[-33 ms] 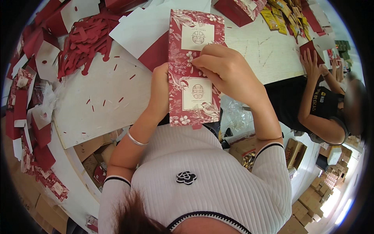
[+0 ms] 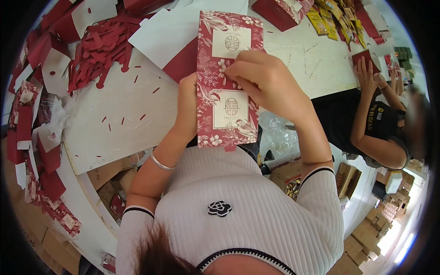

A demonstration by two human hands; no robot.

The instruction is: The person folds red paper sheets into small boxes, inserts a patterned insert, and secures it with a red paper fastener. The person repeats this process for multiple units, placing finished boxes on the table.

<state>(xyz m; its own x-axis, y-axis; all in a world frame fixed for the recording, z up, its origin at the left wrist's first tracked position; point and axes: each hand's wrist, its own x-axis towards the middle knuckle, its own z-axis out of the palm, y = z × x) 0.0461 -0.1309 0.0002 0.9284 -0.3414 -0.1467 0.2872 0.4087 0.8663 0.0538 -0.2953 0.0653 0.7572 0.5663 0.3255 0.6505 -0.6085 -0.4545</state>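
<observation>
Held upright above the near edge of the desk (image 2: 114, 137), a light, stiff, crease-prone red card sleeve (image 2: 229, 82), left hand (image 2: 187, 103) closed behind its left edge, right hand (image 2: 259, 75) fingertips pinching the face at mid-height; best gripped by edges.

A white worktable (image 2: 137, 119) fills ten to two o'clock; cardboard boxes (image 2: 376, 224) stack on the floor at four o'clock, in bright daylight
</observation>
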